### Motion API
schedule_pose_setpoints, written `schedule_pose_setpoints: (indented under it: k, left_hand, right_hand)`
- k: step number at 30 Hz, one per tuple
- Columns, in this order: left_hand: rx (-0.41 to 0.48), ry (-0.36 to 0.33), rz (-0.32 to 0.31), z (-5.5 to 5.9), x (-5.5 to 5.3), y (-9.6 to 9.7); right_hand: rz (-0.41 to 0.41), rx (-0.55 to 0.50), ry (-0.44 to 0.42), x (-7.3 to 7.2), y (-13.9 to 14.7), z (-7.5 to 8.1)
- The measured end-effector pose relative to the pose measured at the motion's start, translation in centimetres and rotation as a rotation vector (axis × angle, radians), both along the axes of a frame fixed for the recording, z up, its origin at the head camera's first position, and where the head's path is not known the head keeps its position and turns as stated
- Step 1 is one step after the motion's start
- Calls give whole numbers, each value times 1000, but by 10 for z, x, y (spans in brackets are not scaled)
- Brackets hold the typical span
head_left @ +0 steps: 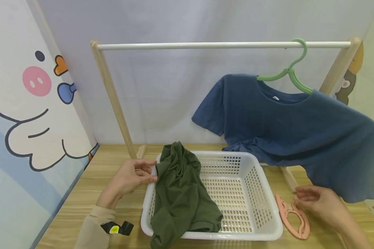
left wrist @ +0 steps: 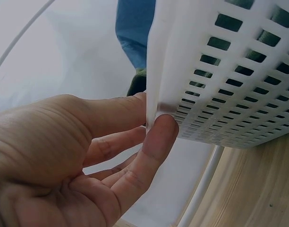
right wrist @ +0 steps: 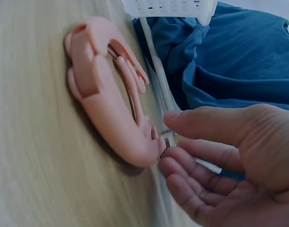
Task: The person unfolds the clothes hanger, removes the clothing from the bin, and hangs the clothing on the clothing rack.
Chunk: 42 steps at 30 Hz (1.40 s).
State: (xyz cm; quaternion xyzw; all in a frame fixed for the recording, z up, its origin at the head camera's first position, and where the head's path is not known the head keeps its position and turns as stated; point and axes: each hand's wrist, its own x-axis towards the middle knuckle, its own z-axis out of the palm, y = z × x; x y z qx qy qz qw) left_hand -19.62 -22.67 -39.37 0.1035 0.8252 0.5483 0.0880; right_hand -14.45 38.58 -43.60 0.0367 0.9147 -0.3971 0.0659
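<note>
My left hand (head_left: 132,176) pinches the left rim of the white plastic basket (head_left: 269,236), with a finger on the outer wall (left wrist: 182,85) in the left wrist view. A crumpled dark green garment (head_left: 184,193) lies in the basket's left half and hangs over the front rim. On the right, my right hand (head_left: 321,204) is beside a folded pink clothes hanger (head_left: 302,226), thumb and fingers spread around one end of it. In the right wrist view the hanger (right wrist: 111,118) lies on the table; whether the fingertips touch it I cannot tell.
A blue T-shirt (head_left: 268,121) hangs from a green hanger (head_left: 294,74) on the white rail (head_left: 190,45) of a wooden-legged rack. The shirt reaches down behind the basket and close to my right hand. A patterned cloth (head_left: 28,138) stands at left.
</note>
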Motion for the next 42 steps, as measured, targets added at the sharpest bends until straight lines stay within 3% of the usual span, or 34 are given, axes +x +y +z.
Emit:
schedule_pose_setpoints:
  k: [11, 26, 30, 38, 42]
  left_hand:
    - [6, -13, 1, 0, 0, 0]
    - [2, -10, 4, 0, 1, 1]
    - [-1, -6, 2, 0, 1, 1]
    - [-6, -2, 3, 2, -1, 1]
    - [-5, -6, 10, 2, -1, 1]
  right_hand:
    - [-14, 132, -77, 1, -4, 0]
    - [-80, 211, -31, 2, -20, -3]
    - [-89, 135, -55, 3, -24, -2]
    - [-9, -262, -160, 5, -18, 1]
    - [28, -329, -187, 8, -15, 7]
